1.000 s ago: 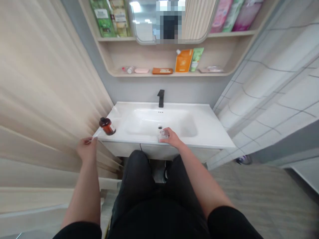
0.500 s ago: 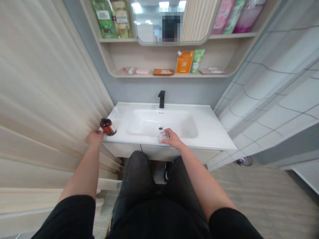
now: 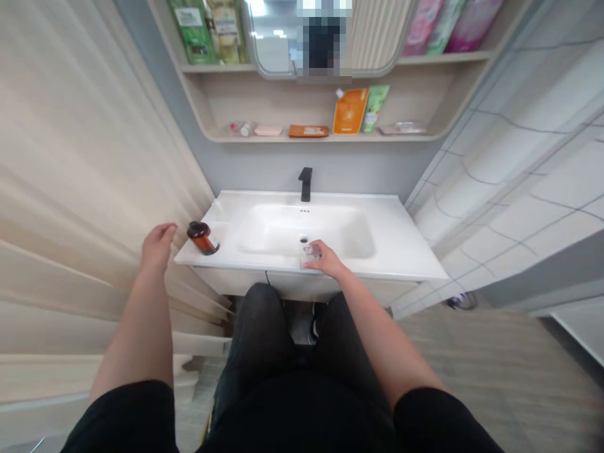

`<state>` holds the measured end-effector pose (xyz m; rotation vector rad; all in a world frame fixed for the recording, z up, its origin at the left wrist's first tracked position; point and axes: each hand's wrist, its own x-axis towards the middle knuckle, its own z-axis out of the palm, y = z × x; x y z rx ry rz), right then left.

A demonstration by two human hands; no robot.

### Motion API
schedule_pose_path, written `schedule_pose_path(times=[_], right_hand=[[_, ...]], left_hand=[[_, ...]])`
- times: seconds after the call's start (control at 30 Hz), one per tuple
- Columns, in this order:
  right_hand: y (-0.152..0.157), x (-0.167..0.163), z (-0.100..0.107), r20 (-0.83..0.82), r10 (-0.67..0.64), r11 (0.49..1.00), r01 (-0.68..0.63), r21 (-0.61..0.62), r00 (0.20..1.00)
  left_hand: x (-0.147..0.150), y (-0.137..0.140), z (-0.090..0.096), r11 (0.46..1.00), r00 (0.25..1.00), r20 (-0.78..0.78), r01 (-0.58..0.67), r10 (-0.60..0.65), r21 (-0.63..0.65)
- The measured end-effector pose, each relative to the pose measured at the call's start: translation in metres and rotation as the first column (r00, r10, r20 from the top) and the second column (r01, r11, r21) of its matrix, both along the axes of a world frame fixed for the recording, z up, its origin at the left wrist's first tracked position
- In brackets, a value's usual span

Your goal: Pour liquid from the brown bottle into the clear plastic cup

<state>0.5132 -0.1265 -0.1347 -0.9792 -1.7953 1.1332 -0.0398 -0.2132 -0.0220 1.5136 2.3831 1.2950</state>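
At the sink's front edge, my right hand (image 3: 326, 259) is closed round a small clear bottle (image 3: 309, 257). Its fingers and thumb grip the bottle's right side. My left hand (image 3: 158, 245) is raised beside the curtain, left of the counter. Its fingers are drawn together towards the thumb, and nothing shows in them. The nearest thing to it is a brown bottle (image 3: 202, 239) with a dark cap and a pale label, on the counter's left end. A gap separates that hand from the brown bottle.
A white basin (image 3: 268, 233) with a black faucet (image 3: 306, 184) lies ahead. Above are a mirror (image 3: 274, 47) and a shelf (image 3: 264, 138) bearing an orange pouch (image 3: 350, 111), a green tube (image 3: 375, 109) and a pink bar (image 3: 268, 131). A pale curtain (image 3: 85, 189) hangs at the left.
My left hand has moved left and slightly up, away from the counter's edge beside the brown bottle. My right hand stays at the front edge with the clear bottle. The view has tilted slightly.
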Motion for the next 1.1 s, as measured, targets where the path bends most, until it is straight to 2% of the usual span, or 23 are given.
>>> schedule_pose_path(times=[0.07, 0.13, 0.23, 0.37, 0.63, 0.83, 0.9, 0.97, 1.03, 1.1], right_hand=[[0.0, 0.0, 0.0, -0.001, -0.01, 1.0, 0.01, 0.004, 1.0], [0.0, 0.0, -0.001, 0.0, -0.017, 1.0, 0.017, 0.009, 1.0], [-0.001, -0.001, -0.001, 0.011, -0.029, 1.0, 0.029, 0.007, 0.999], [-0.002, -0.002, 0.0, -0.002, -0.035, 0.999, 0.035, -0.001, 0.999], [-0.004, -0.002, 0.001, -0.015, -0.034, 0.999, 0.034, -0.004, 0.999], [-0.006, -0.008, 0.004, -0.078, -0.089, 0.995, 0.086, -0.04, 0.993], [-0.005, 0.005, 0.01, -0.115, -0.166, 0.986, 0.162, -0.042, 0.979], [-0.004, 0.035, 0.016, -0.122, -0.264, 0.963, 0.268, 0.015, 0.957], [0.0, 0.08, 0.022, -0.097, -0.388, 0.913, 0.397, 0.094, 0.916], [0.003, 0.132, 0.025, -0.065, -0.541, 0.828, 0.545, 0.134, 0.838]], left_hand=[[0.01, 0.006, 0.013, 0.997, 0.996, 0.042, 0.074, -0.074, 0.003], [0.021, 0.014, 0.018, 0.994, 0.995, 0.026, 0.097, -0.096, -0.048], [0.035, 0.023, 0.013, 0.995, 0.998, -0.06, 0.019, -0.025, -0.099], [0.044, 0.034, 0.001, 0.996, 0.996, -0.063, -0.061, 0.057, -0.066], [0.073, 0.082, 0.001, 0.995, 1.0, 0.002, 0.003, -0.003, -0.1], [0.075, 0.085, -0.006, 0.999, 0.999, 0.049, 0.0, 0.002, -0.046], [0.074, 0.083, -0.004, 0.998, 0.999, 0.049, 0.003, 0.0, -0.068], [0.076, 0.083, -0.001, 0.997, 0.999, 0.044, 0.011, -0.008, -0.082], [0.078, 0.082, 0.002, 0.997, 0.999, 0.038, 0.013, -0.01, -0.078], [0.08, 0.082, 0.003, 0.998, 0.999, 0.031, 0.014, -0.012, -0.068]])
